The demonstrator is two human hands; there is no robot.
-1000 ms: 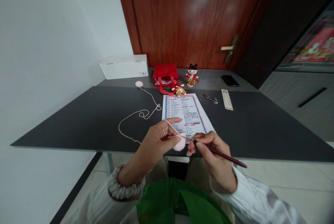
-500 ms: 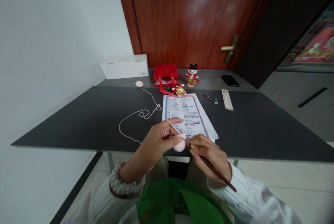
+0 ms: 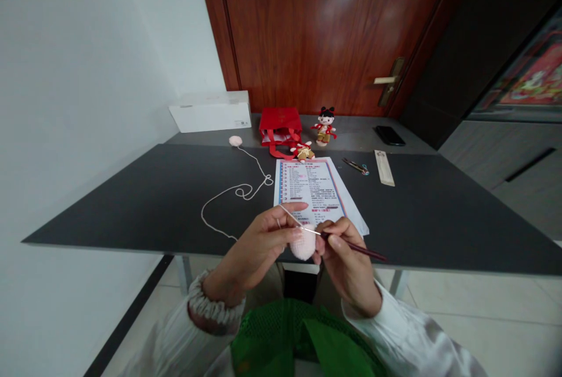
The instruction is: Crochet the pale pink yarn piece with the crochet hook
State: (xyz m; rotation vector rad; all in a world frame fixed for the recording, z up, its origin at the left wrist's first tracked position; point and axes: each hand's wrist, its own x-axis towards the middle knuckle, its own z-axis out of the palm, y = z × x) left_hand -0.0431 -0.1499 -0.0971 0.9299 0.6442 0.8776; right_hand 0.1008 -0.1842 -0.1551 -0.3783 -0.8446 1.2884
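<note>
Left hand [image 3: 258,242] pinched, right hand [image 3: 350,264] closed. Between these 2: pink crocheted piece [image 3: 304,246], in left hand; judged light, soft; hold by upper edge. Crochet hook [image 3: 371,253], in right hand: judged stiff; hold mid-length.

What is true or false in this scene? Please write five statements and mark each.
1. The right hand holds a dark-handled hook, the left hand a pink knitted piece. True.
2. The two hands are far apart. False: they are close together, at the piece.
3. A ball of yarn lies in front of a white box. True.
4. The ball lies right of the hands. False: it lies to their left.
5. A phone lies to the right of a paper. True.
</note>
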